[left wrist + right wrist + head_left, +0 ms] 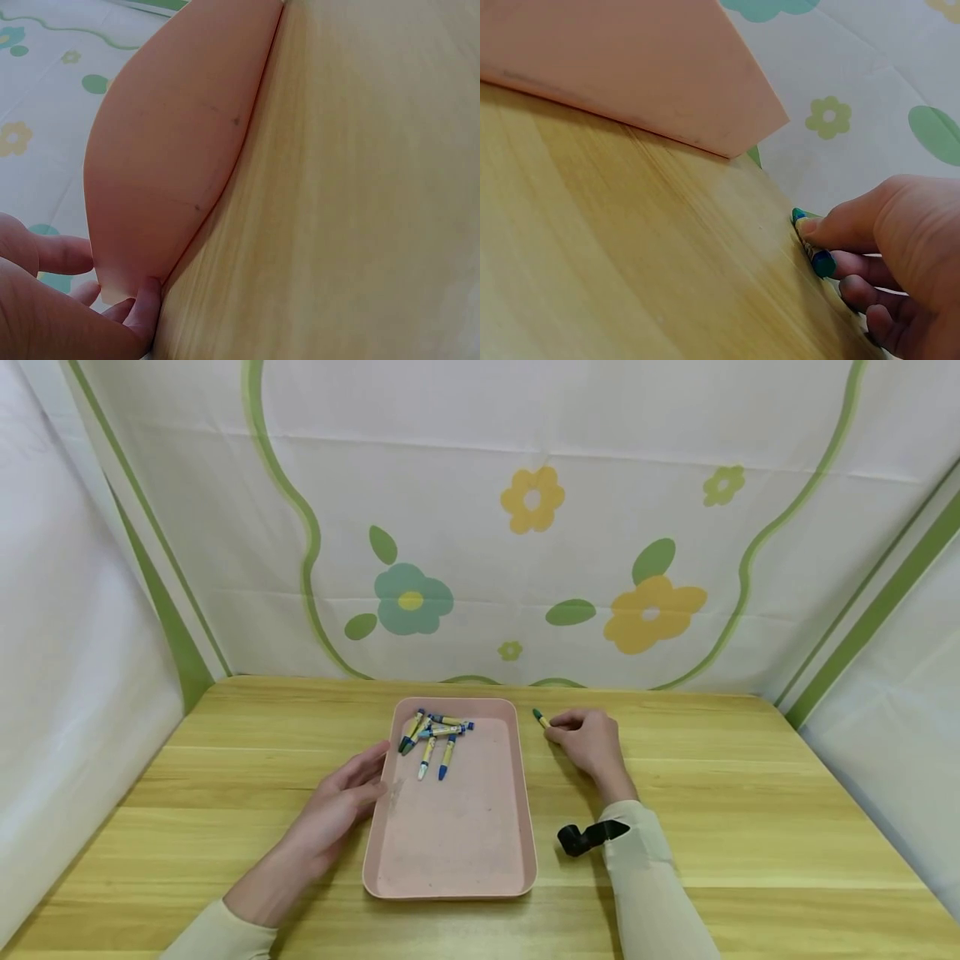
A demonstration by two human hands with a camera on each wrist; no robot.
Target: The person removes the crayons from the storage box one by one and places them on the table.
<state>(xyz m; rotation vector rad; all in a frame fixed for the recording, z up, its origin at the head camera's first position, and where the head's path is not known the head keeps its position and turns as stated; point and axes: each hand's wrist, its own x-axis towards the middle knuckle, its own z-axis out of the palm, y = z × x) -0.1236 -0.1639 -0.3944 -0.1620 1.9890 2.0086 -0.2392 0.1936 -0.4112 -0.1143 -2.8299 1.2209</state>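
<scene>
My right hand (pixel 588 742) pinches a green crayon (pixel 541 718) between thumb and fingers, low over the table to the right of a pink tray (pixel 450 852). In the right wrist view the crayon (pixel 814 247) shows a yellow wrapper and dark green ends, at or just above the wood. At the tray's left side, my left hand (pixel 337 810) touches the wall with fingers fairly straight. The left wrist view shows its fingertips (pixel 150 292) against the outside of the pink wall. Several crayons (pixel 447 756) lie loosely piled in the tray's far left part, blue, white and green among them.
The wooden table (pixel 712 827) runs back to a white cloth (pixel 465 527) printed with flowers, and more cloth hangs at both sides. A black camera mount (pixel 581 839) sticks out from the right sleeve beside the tray.
</scene>
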